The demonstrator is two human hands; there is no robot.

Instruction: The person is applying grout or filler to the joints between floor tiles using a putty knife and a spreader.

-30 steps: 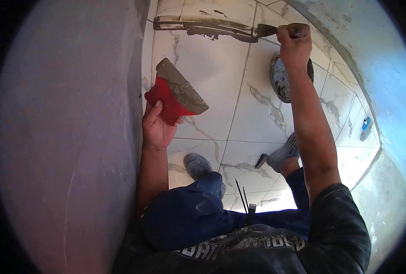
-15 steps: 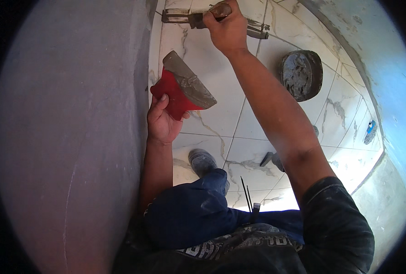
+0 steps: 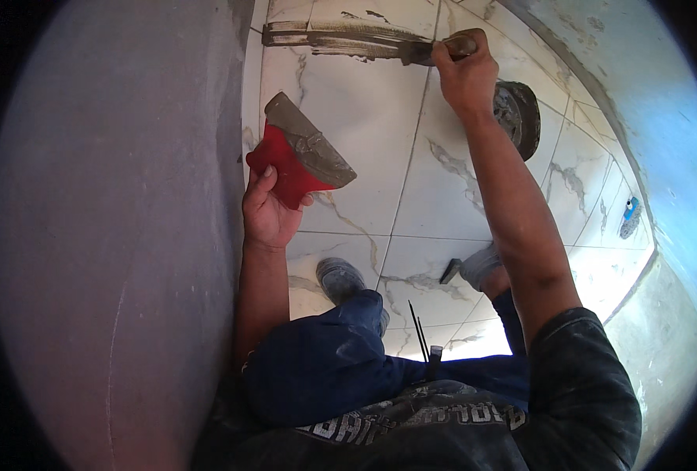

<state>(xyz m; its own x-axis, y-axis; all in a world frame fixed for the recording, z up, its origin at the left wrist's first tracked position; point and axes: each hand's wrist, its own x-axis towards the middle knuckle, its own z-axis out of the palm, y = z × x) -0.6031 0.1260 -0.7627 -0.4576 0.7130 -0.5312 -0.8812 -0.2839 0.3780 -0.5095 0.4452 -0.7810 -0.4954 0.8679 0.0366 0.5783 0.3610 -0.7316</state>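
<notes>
Grey plastered wall [image 3: 113,196] filled the left side, matte, with a thin pale vertical line [image 3: 112,353] low down and a rougher, darker band by the floor edge. Narrow white strip [image 3: 252,86] ran along its foot; tile or skirting, couldn't tell. Floor was glossy white marble-look tile [image 3: 356,141] with grey and tan veins, large format, thin dark joints [image 3: 402,192]. Right wall [image 3: 638,102] looked pale blue-grey, blotchy, bent by the lens, rough along its base; lower right stretch [image 3: 662,337] went greenish grey with whitish marks. Strong light washed out floor tiles lower right; left side sat dimmer.
</notes>
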